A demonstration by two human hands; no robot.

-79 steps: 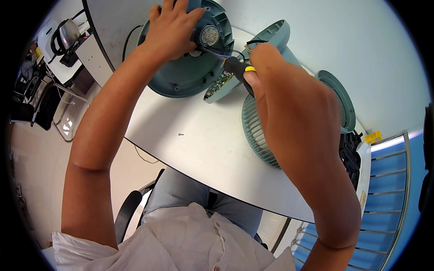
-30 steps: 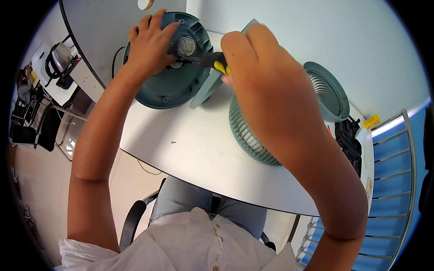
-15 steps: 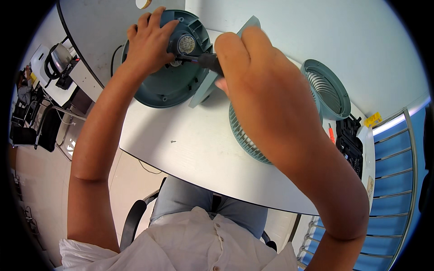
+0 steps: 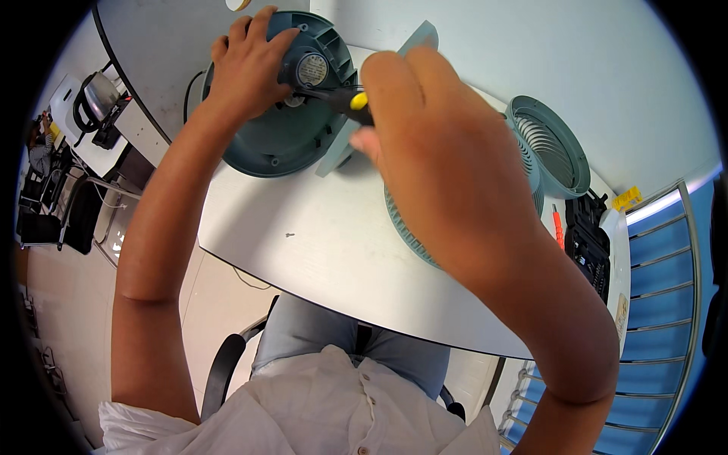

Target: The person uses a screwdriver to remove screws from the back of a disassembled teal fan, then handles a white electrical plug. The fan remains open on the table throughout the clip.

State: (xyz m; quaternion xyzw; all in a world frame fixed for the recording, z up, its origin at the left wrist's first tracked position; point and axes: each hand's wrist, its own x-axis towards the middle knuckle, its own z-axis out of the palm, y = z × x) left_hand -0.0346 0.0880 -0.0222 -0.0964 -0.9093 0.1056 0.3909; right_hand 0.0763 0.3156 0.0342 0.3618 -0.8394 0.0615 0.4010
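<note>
My left hand [image 4: 254, 72] steadies a round, dark green fan housing [image 4: 303, 148], its fingers spread along the upper part and its thumb beside the motor. A round label [image 4: 312, 69] sits on the motor in the middle of the housing. In my right hand [image 4: 447, 144] is a screwdriver [image 4: 350, 103] with a black and yellow handle. Its shaft points left to the motor area, close to my left thumb; the tip is hard to make out. A flat green stand [image 4: 339, 148] rises beside the housing, partly behind my right hand.
A green fan grille [image 4: 406, 224] lies under my right forearm, and another round grille part [image 4: 553, 148] leans at the back right. A small screw [image 4: 290, 235] lies on the white table [image 4: 334, 258]. On the right are a red screwdriver [image 4: 557, 227] and a black tool case [image 4: 588, 243].
The screwdriver handle has turned in my right hand, so its yellow part now shows. My left hand and the housing sit slightly higher in view.
</note>
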